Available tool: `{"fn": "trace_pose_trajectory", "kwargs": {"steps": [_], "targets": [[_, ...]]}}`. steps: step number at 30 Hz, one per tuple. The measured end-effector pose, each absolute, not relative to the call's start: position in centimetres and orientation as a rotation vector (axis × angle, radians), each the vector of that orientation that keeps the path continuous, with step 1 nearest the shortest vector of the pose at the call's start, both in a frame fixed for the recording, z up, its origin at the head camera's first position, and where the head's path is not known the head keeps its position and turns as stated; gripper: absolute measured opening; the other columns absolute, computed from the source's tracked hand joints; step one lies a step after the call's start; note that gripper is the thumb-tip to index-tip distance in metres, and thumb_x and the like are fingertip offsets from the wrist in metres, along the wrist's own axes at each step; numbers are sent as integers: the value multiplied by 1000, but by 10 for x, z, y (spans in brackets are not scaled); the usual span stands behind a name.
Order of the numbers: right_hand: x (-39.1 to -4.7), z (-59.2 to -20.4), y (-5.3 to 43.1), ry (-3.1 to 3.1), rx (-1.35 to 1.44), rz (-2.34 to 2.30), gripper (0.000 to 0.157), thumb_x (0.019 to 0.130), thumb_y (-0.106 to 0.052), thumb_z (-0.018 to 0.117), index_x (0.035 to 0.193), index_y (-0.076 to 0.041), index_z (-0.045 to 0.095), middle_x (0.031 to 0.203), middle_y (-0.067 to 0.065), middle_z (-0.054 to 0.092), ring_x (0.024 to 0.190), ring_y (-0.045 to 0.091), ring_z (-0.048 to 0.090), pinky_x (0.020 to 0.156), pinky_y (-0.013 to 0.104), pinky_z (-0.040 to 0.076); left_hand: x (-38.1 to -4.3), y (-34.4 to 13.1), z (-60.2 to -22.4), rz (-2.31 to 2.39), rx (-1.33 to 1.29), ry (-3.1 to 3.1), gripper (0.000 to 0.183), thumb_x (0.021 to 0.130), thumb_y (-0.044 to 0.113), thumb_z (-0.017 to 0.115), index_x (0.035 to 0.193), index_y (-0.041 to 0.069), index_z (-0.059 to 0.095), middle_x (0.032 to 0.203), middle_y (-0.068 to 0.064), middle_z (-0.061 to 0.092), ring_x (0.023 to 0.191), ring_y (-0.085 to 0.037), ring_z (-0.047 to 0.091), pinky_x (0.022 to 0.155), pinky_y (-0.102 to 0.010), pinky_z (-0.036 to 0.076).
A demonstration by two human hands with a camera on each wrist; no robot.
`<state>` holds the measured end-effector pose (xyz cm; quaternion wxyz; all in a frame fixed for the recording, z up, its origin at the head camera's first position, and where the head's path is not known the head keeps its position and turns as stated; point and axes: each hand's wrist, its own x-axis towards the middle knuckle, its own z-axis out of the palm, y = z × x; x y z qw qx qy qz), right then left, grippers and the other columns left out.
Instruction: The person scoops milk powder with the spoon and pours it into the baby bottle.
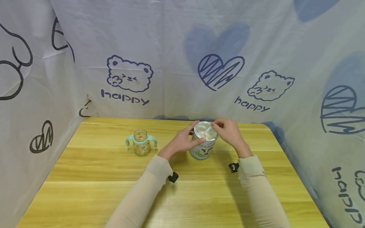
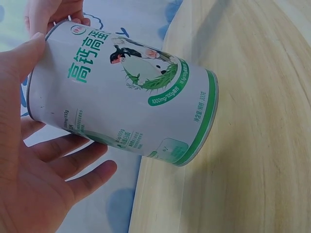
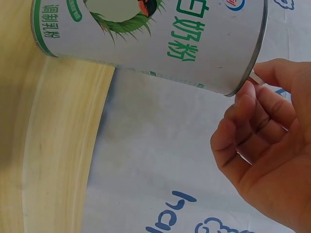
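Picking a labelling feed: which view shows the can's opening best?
Head view: it looks down into the opening of the can. Both wrist views show its side and rim, not inside.

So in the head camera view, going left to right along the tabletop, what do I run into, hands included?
Two-handled cup → left hand → white can → right hand.

Head view: high, forward-down across table [image 1: 85,199]. Wrist views: close, turned sideways, sharing can [image 2: 107,82].
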<state>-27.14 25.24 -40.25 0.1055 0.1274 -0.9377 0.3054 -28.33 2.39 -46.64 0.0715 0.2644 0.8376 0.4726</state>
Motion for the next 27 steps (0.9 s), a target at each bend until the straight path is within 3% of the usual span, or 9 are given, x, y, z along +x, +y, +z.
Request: {"fn": "trace_pose_trajectory", "kwargs": {"steps": [16,21,27], "targets": [[-268,-396,258,-2762,258,974,29,105,-27,62,107,-2,77,104,17,76,81,26,63,66,32,53,-283,22,-461,1357,785,2533,96,96,63,68,170,22,22,156,-12,56,138,-31,59,114,-55,50],[-269,-395,260,-2739,207,1050,31,106,-27,61,107,0,77,102,21,74,79,27,66,66,29,56,-283,22,-460,1351,784,2546,96,95,63,68,170,22,23,155,-13,56,137,-30,59,114,-56,50],[-268,-392,263,-2719,123,1154,34,107,-28,61,110,3,77,101,25,72,81,36,69,63,25,52,-283,21,-459,1335,794,2560,97,95,65,67,170,22,23,156,-14,55,138,-31,59,114,-56,50]]}}
